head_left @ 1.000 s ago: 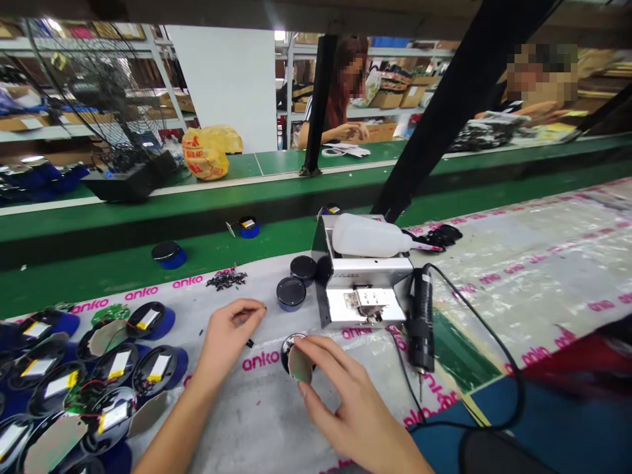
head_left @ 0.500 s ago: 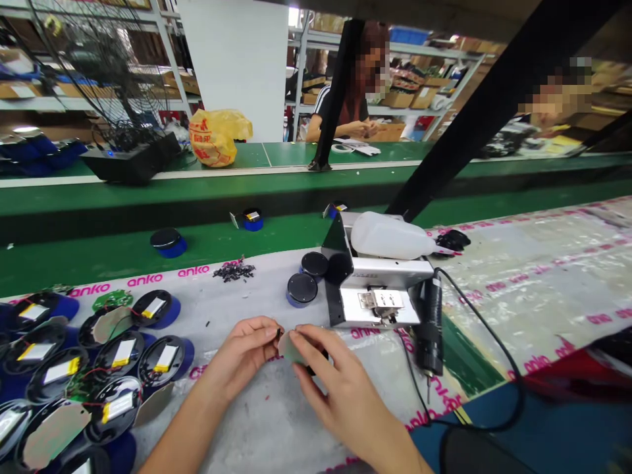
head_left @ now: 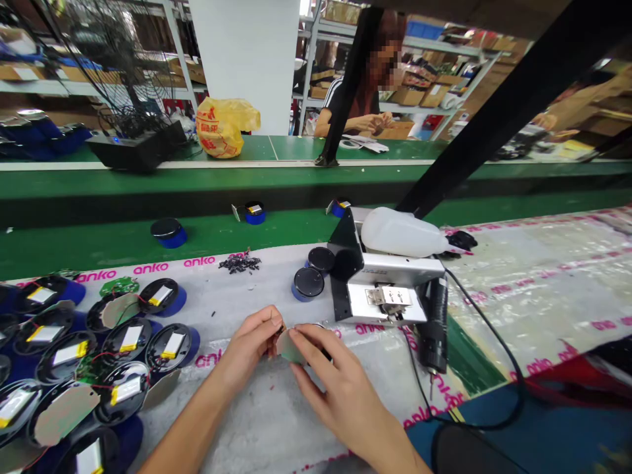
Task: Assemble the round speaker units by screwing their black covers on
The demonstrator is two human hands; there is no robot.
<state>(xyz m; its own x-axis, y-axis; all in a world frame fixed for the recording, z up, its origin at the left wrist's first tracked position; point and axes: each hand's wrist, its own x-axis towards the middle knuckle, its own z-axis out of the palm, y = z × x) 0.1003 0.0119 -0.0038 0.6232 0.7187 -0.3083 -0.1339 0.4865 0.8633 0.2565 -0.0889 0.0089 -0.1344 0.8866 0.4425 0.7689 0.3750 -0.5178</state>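
Near the middle of the plastic-covered table, my right hand (head_left: 336, 375) is closed on a thin pale grey-green disc (head_left: 290, 347), with a dark round part partly hidden behind its fingers. My left hand (head_left: 254, 339) pinches something small and dark at the disc's left edge; the fingers hide most of it. Both hands nearly touch. Two black-topped round cases (head_left: 309, 283) stand beyond them. To the left lie several open blue-and-black cases (head_left: 172, 345) with white batteries inside.
A metal screw feeder (head_left: 390, 296) carries a white bottle (head_left: 402, 232); a black electric screwdriver (head_left: 434, 326) with a cable lies beside it. Small black pieces (head_left: 239, 262) form a pile. A person (head_left: 365, 118) sits across the bench.
The whole view has shifted slightly, so the feeder and cases appear farther right. Both hands keep nearly the same pose around the disc.
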